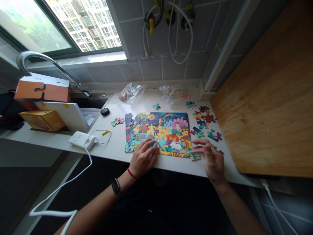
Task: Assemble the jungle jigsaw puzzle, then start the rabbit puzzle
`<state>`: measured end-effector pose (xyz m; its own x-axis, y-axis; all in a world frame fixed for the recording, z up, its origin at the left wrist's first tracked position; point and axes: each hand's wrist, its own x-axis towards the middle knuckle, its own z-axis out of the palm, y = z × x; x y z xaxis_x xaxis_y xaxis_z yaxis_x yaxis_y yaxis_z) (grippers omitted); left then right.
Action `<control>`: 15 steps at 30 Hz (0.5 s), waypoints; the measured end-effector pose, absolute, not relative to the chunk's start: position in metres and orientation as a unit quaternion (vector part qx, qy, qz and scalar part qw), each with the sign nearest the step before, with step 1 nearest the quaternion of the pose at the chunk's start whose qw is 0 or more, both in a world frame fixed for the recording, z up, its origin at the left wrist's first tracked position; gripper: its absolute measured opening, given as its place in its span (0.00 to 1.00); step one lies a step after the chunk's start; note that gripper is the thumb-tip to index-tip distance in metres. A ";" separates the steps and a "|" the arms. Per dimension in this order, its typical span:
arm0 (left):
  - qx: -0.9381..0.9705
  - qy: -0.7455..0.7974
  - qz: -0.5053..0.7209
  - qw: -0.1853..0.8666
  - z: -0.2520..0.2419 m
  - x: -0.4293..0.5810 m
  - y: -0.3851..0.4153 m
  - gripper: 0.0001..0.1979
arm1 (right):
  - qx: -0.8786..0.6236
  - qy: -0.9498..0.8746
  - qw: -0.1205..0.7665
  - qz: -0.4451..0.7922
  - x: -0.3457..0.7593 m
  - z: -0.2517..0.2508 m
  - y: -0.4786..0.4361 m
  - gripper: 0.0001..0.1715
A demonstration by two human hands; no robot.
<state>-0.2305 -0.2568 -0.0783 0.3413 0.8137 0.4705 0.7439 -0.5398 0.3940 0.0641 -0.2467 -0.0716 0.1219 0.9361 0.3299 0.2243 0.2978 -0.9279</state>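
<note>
Your left hand point(143, 158) lies flat, fingers spread and gripping nothing, steadying the jigsaw puzzle point(158, 130) at the counter's point(117, 148) near edge. Your right hand point(212, 160), fingers loosely extended, rests on a loose piece point(195, 157) at the puzzle's near-right corner. Slide it flush, gently.

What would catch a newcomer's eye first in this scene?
The brightly coloured jigsaw puzzle in the middle of the white counter stands out first, with the left hand on its near edge and the right hand at its near right corner. Loose pieces lie scattered to its right, beside a large wooden board.
</note>
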 end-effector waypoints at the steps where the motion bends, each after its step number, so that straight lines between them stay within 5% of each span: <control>1: 0.819 0.476 0.314 0.055 -0.078 -0.231 -0.257 0.12 | -0.500 -0.589 0.549 0.318 0.064 -0.072 -0.247 0.33; 11: 0.824 0.473 0.309 0.052 -0.076 -0.229 -0.255 0.10 | -0.545 -0.524 0.569 0.323 0.061 -0.073 -0.253 0.16; 15: 0.823 0.473 0.309 0.050 -0.077 -0.228 -0.255 0.10 | -0.547 -0.541 0.579 0.269 0.060 -0.071 -0.250 0.25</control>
<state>-0.2282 -0.2551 -0.0766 0.3612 0.8109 0.4604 0.7487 -0.5465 0.3752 0.0604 -0.2504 -0.0711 0.2696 0.9041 0.3315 0.2800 0.2557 -0.9253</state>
